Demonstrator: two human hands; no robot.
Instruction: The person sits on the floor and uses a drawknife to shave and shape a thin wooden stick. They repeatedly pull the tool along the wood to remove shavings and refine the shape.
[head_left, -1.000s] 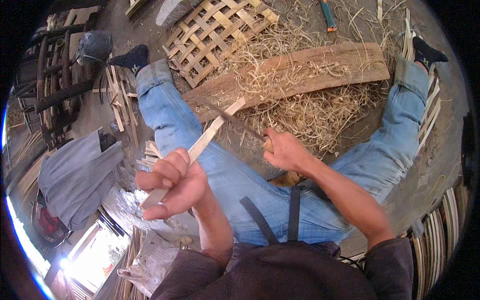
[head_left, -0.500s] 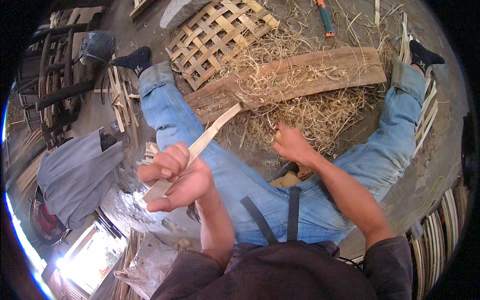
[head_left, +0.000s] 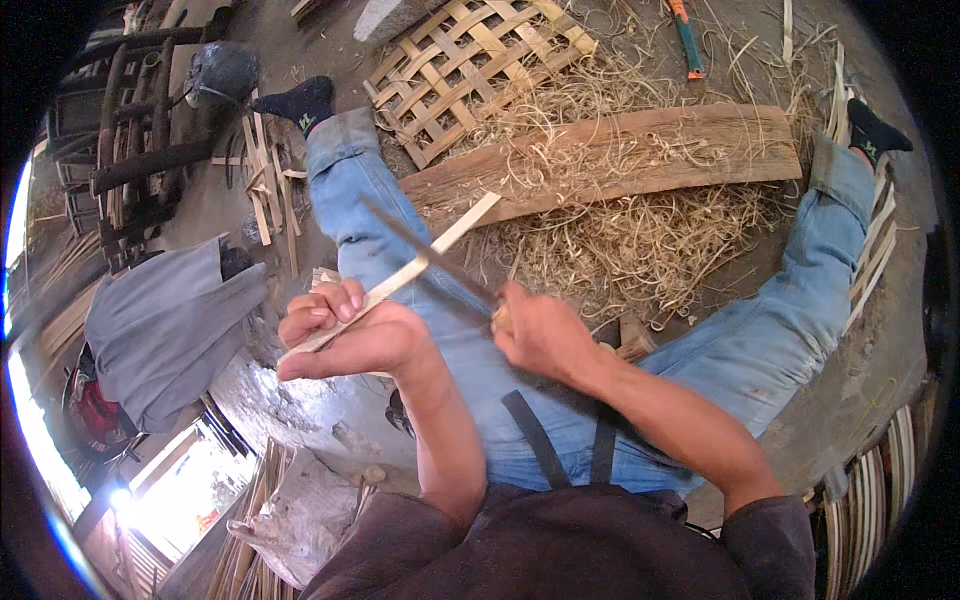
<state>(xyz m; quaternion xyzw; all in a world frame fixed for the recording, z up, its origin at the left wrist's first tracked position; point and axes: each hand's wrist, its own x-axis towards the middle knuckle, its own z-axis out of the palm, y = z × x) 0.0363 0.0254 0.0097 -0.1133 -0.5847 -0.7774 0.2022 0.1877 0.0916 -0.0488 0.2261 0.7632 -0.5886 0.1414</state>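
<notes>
Wooden strip (head_left: pixel 395 280) gripped in left hand (head_left: pixel 375 340), above left jeans leg (head_left: pixel 362 252); right hand (head_left: pixel 545 335) clenched on knife (head_left: pixel 460 273). Knife has shifted from strip's far end back to mid-length, so shaving looks unfinished.

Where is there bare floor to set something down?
Roomiest patch: floor right of the right leg, between the pale strips beside it and the slats at lower right. A smaller one lies between the left sock and the grey stone. Between the legs, shavings crowd the plank; above the left leg, the wooden strip and blade cross.
</notes>
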